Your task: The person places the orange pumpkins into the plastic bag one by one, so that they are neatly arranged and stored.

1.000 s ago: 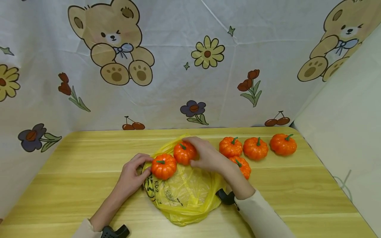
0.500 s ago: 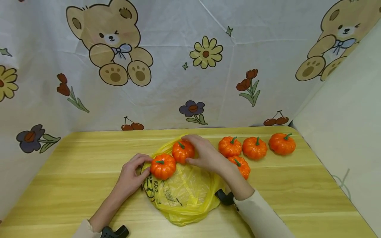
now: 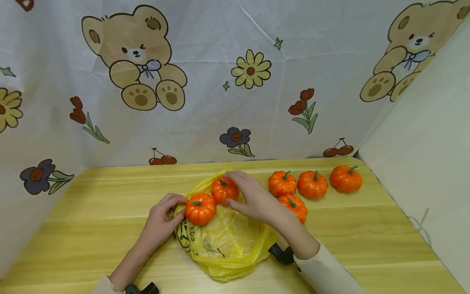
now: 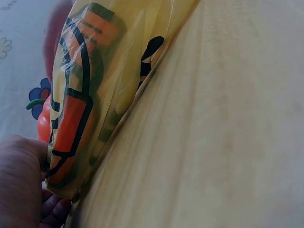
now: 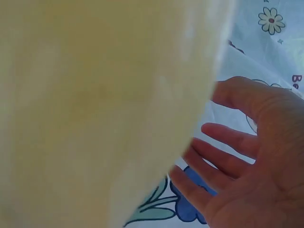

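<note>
A yellow plastic bag with dark print lies spread on the table, and two small orange pumpkins rest on its far left part. My left hand touches the side of the left pumpkin and the bag's edge, thumb and forefinger apart. In the left wrist view, the printed bag hides part of those fingers. My right hand holds the other pumpkin, fingers over its far side and thumb at its near side. In the right wrist view, the bag covers that pumpkin and the fingertips.
Several more orange pumpkins stand right of the bag: three in a back row, with this one in the middle, and another pumpkin beside my right forearm. A wooden table runs back to a printed curtain.
My right hand shifts slightly left with its pumpkin, closer to the left pumpkin, and its thumb slides along the near side. My left hand stays in place. The head view tilts slightly up.
</note>
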{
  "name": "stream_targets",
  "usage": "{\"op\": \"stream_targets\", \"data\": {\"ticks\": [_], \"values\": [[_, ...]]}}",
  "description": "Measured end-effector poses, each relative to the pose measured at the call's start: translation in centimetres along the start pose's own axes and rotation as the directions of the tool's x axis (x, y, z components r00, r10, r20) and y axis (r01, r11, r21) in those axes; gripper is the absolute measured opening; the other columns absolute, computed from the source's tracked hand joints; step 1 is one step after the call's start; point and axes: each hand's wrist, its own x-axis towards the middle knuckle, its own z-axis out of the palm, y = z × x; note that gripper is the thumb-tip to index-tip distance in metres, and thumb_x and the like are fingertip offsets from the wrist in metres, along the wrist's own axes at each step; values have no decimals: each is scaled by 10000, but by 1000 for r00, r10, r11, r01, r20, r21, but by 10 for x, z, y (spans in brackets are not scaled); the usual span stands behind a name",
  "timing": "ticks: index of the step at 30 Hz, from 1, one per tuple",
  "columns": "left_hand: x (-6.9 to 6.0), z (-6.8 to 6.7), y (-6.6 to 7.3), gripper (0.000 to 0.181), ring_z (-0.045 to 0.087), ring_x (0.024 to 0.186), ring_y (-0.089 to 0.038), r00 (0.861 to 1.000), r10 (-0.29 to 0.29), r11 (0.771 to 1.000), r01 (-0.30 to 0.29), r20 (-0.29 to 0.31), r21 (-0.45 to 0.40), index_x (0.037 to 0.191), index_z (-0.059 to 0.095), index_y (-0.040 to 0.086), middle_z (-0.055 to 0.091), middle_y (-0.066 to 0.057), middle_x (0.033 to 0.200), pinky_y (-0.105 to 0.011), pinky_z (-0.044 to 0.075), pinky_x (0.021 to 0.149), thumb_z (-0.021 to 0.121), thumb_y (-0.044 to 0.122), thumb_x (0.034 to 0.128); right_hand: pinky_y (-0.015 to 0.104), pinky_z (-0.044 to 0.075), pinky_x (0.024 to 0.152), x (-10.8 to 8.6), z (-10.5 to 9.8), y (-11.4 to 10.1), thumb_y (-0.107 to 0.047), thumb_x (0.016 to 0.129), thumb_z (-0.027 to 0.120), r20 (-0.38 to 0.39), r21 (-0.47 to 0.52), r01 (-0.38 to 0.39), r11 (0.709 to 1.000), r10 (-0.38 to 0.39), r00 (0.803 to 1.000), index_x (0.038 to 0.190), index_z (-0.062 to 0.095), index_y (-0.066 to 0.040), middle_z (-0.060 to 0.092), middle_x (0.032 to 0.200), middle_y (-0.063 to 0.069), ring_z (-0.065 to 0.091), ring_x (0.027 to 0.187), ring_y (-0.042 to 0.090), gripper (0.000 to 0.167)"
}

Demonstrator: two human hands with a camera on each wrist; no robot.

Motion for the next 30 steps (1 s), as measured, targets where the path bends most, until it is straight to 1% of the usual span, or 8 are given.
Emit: {"op": "stream_targets", "data": {"ticks": [4,9,14,17,20,25,30], "values": [[0,1,0,305,636,1091,-168,1000,-3,1000,3,2,10,1114,769,151,710,1,1174,-87,432,920,768,-56,891,487,460,1157,-15,-7,2,-202,953,783,-45,0,-14,1000,14,999,1493,553,-108,570,1534,68,541,1425,281,595],[1,0,0,299,640,1116,-179,1000,-5,1000,5,8,14,1120,768,154,709,4,1183,-78,426,931,762,-47,899,508,474,1137,-33,-24,9,-213,952,786,-103,12,-31,999,32,994,1479,568,-129,595,1505,31,564,1402,264,576],[0,1,0,301,641,1129,-183,1000,-10,1000,10,4,4,1121,768,155,709,5,1185,-65,417,946,756,-51,902,545,471,1128,-44,-43,22,-188,948,786,-161,-7,-14,1000,13,987,1473,571,-103,606,1497,65,575,1388,307,573],[-1,1,0,306,639,1125,-182,1000,-7,1000,7,2,-3,1120,768,154,709,1,1184,-68,419,945,754,-60,901,572,486,1101,-50,-55,32,-164,947,787,-193,-11,-32,999,29,981,1482,566,-97,617,1489,89,595,1361,338,583],[-1,1,0,304,638,1122,-180,1000,-4,1000,4,2,-7,1118,769,155,709,2,1183,-76,423,942,754,-59,902,596,509,1056,-58,-67,44,-147,947,787,-234,-21,-58,998,52,971,1476,574,-90,638,1462,115,628,1303,374,573],[0,1,0,300,635,1118,-179,1000,-3,1000,3,2,-5,1117,768,159,706,4,1184,-85,427,932,752,-52,905,598,534,1005,-75,-87,64,-126,947,782,-313,-44,-102,994,83,946,1445,600,-92,663,1406,140,664,1225,408,531],[-1,1,0,296,637,1121,-182,1000,0,1000,0,-2,5,1112,767,156,706,2,1182,-76,417,934,756,-50,900,627,520,994,-92,-99,82,-89,938,788,-346,-55,-136,989,109,932,1438,605,-78,664,1382,173,670,1197,451,533]]}}
